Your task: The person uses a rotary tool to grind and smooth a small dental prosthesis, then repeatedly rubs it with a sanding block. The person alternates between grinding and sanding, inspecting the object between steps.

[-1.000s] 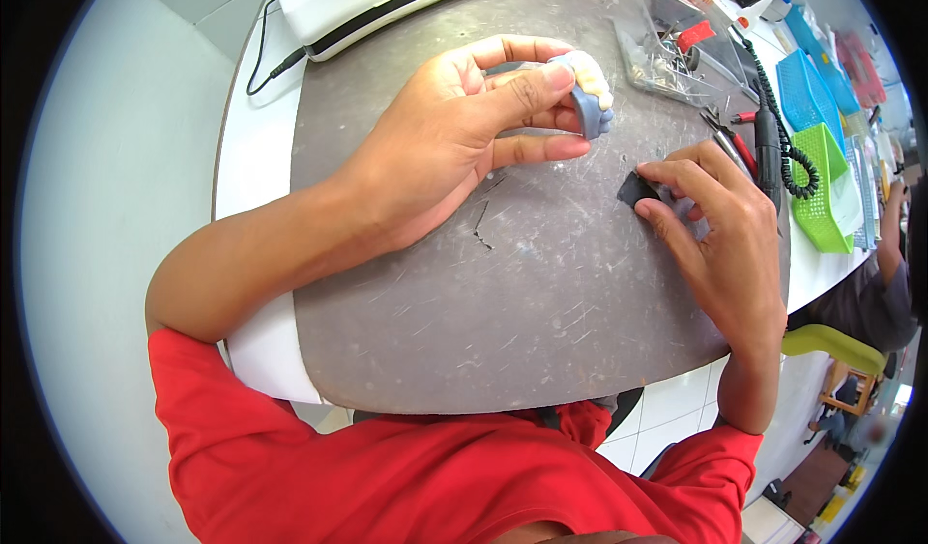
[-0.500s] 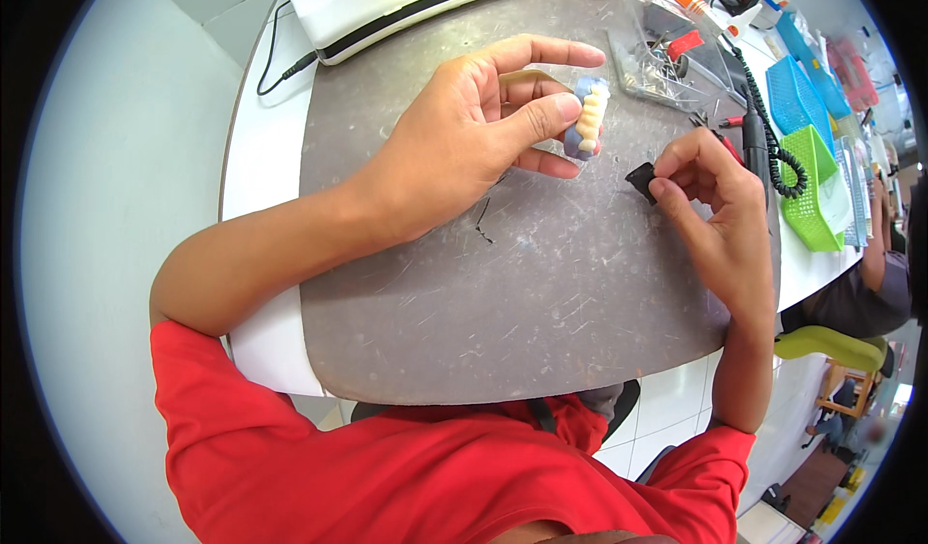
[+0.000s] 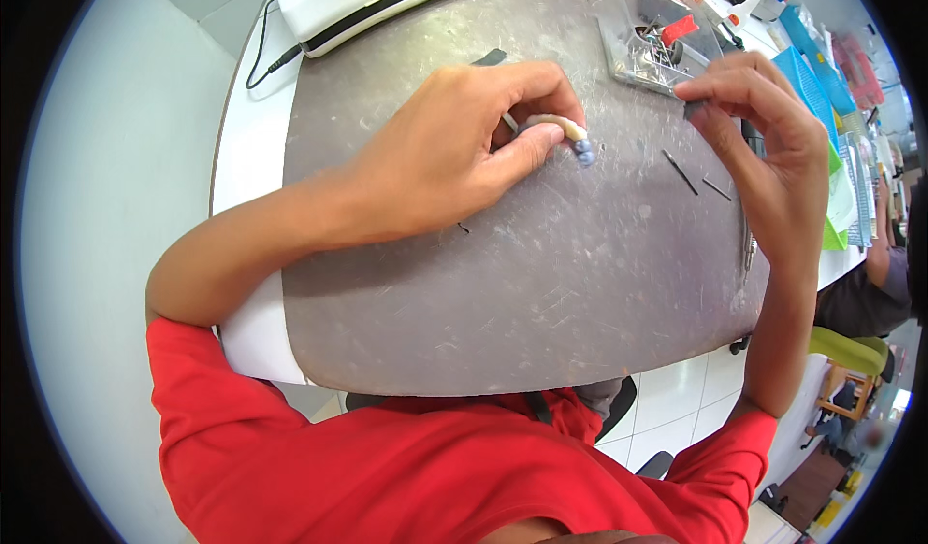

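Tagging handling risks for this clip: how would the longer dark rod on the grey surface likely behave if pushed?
The longer dark rod is slender, so probably light. It looks straight and unbent, suggesting stiffness. It may roll on the grey surface if round, though its cross-section is too small to tell.

My shirt point(image 3: 387, 476) is plain red before the pale-scratched, grey-brown mat point(image 3: 541, 302); over that mat, my dental piece point(image 3: 573, 131) is cream and blue-grey.
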The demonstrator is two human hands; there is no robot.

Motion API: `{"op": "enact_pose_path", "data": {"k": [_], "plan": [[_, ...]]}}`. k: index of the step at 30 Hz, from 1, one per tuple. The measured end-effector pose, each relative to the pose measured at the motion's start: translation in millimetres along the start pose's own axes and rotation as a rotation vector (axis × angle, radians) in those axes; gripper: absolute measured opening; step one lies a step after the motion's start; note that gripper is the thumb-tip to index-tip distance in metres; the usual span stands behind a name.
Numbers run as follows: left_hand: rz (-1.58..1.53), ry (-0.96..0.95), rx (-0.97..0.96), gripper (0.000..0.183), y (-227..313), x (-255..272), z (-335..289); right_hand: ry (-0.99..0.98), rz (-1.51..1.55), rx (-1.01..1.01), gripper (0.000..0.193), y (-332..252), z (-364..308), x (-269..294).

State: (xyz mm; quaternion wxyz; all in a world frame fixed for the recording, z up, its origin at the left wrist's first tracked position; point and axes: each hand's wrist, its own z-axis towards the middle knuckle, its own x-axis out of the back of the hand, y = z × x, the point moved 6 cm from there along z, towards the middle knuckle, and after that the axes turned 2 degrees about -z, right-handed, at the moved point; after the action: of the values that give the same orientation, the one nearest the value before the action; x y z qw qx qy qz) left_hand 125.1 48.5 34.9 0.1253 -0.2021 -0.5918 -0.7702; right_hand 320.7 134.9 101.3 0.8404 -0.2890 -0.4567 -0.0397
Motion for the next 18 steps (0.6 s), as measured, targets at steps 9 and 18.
{"op": "enact_pose_path", "data": {"k": [9, 18], "plan": [[0.366, 0.051, -0.160, 0.014, 0, -2, 25, -0.094, 0.166, -0.070, 0.010, 11, 12, -21], [0.267, 0.048, -0.101, 0.014, -3, 1, 28, -0.126, -0.007, 0.186, 0.022, -2, -4, -28]]}}
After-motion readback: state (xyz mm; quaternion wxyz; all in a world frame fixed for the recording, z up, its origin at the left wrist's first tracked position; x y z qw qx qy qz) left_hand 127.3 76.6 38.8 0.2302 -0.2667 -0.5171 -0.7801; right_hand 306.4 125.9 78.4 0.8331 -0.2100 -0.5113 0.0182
